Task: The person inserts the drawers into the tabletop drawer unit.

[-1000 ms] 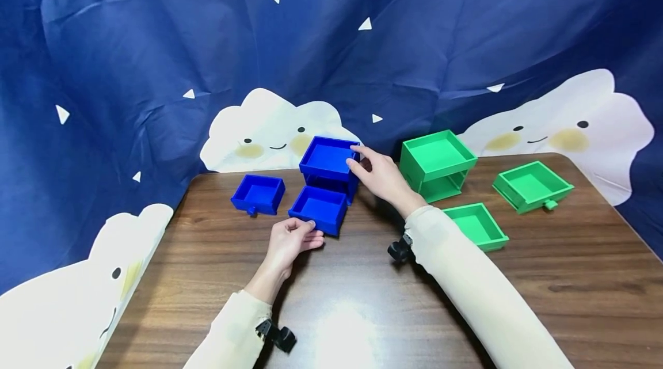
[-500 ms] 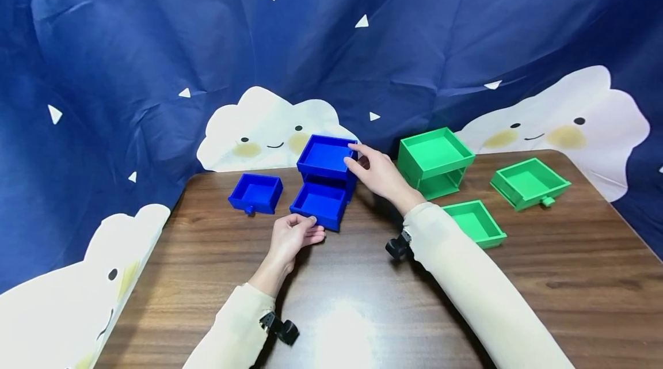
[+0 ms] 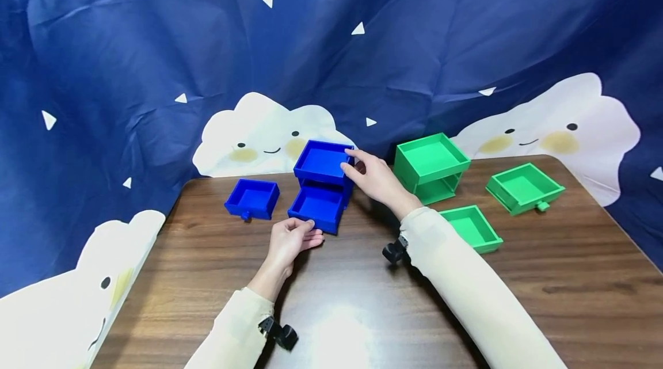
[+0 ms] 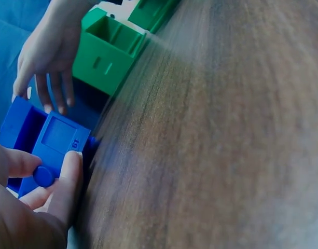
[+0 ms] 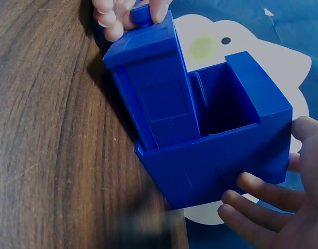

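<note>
A blue drawer cabinet [image 3: 322,160] with a tray-like top stands at the back of the table. Partly inside its lower slot sits a blue drawer [image 3: 317,202], its front sticking out toward me. My left hand [image 3: 290,240] pinches the drawer's round knob [image 4: 43,176] between thumb and fingers. With thumb and index finger at the top right rim, my right hand [image 3: 377,178] grips the cabinet; its other fingers lie along the side wall in the right wrist view. The upper slot shows as an opening above the drawer. Another blue drawer [image 3: 252,198] lies to the left, knob facing me.
A green cabinet [image 3: 431,157] with an open front stands right of the blue one. One green drawer [image 3: 472,228] lies before it, partly behind my right sleeve, and another green drawer [image 3: 526,187] sits farther right. A blue cloth [image 3: 331,41] hangs behind the table.
My left hand has pushed the blue drawer a little deeper into the cabinet's lower slot. The right hand keeps its hold at the rim. The head view has shifted slightly.
</note>
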`<state>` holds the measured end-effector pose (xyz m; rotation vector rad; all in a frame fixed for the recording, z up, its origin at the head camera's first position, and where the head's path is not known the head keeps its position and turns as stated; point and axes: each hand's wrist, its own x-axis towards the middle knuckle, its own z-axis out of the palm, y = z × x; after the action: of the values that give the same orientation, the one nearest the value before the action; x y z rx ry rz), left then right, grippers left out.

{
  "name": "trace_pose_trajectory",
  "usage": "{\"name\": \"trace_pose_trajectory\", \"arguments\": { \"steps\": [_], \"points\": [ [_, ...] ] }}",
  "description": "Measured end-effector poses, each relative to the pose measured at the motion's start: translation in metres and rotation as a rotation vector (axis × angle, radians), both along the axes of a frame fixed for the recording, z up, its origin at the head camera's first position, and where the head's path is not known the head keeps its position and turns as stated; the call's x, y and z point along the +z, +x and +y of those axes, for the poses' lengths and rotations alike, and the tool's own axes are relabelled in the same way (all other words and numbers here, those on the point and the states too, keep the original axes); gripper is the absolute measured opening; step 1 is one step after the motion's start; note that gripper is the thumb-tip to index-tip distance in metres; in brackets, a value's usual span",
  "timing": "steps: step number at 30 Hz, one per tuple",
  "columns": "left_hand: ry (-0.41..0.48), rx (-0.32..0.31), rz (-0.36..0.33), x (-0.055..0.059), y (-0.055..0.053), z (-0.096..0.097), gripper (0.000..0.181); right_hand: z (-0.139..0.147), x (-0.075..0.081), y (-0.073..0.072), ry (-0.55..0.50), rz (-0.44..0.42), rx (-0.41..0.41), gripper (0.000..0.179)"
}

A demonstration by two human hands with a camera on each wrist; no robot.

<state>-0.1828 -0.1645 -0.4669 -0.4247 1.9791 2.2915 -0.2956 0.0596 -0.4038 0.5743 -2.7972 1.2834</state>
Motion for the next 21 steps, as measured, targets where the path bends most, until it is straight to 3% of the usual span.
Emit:
{"name": "trace_pose_trajectory", "arguments": {
  "steps": [9,21],
  "points": [
    [-0.026,-0.007,-0.02,0.0002,-0.0002,0.0031,0.012,0.0005,0.001,0.0017,0.002,0.007,0.0,0.056],
    [-0.111,-0.082,-0.032,0.004,-0.0015,-0.0019,0.025,-0.0011,0.0014,-0.0002,0.0,0.009,0.002,0.056]
  ]
}}
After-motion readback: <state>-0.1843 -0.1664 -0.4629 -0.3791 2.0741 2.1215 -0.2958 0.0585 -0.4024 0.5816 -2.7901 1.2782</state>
